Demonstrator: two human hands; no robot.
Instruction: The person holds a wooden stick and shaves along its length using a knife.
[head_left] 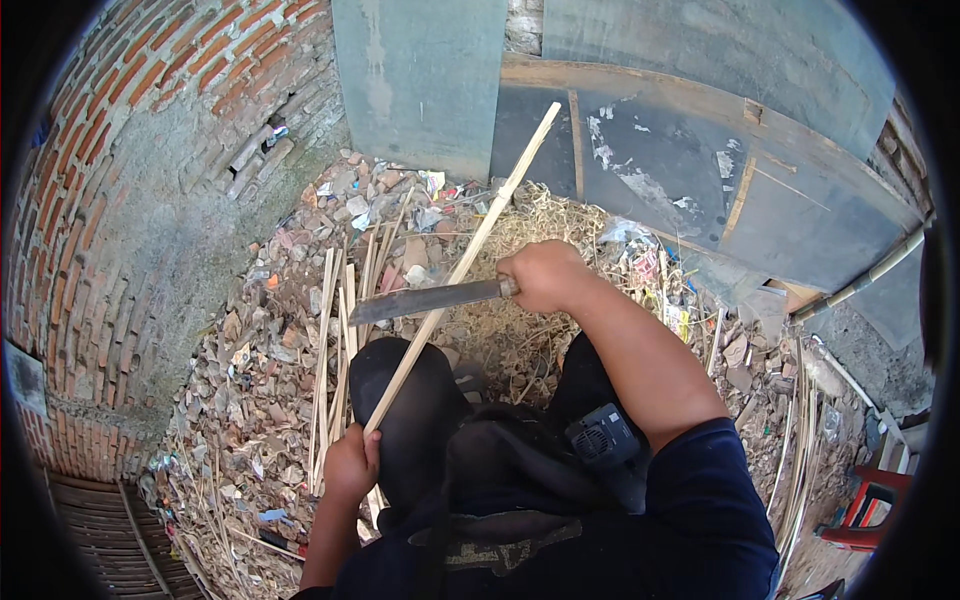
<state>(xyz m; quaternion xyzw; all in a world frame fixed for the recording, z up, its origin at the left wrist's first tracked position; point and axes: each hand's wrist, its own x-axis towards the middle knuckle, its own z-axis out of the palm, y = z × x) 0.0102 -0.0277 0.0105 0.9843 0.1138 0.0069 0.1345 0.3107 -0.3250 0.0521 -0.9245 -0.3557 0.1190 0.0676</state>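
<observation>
My left hand [350, 465] grips the lower end of a long pale bamboo strip [470, 255] that slants up and away to the right, resting over my left knee. In my right hand [543, 275] is the handle of a large knife with a dull grey blade [425, 300]. The blade points left and lies across the strip about midway along it, touching it. Below both hands are my knees in dark trousers.
Several cut bamboo strips [335, 340] stand bundled left of my knee. Rubble, litter and straw-like shavings [540, 340] cover the ground. A brick wall [110, 200] curves on the left, grey panels [700, 170] lean ahead, and a red plastic stool [865, 510] sits at the right.
</observation>
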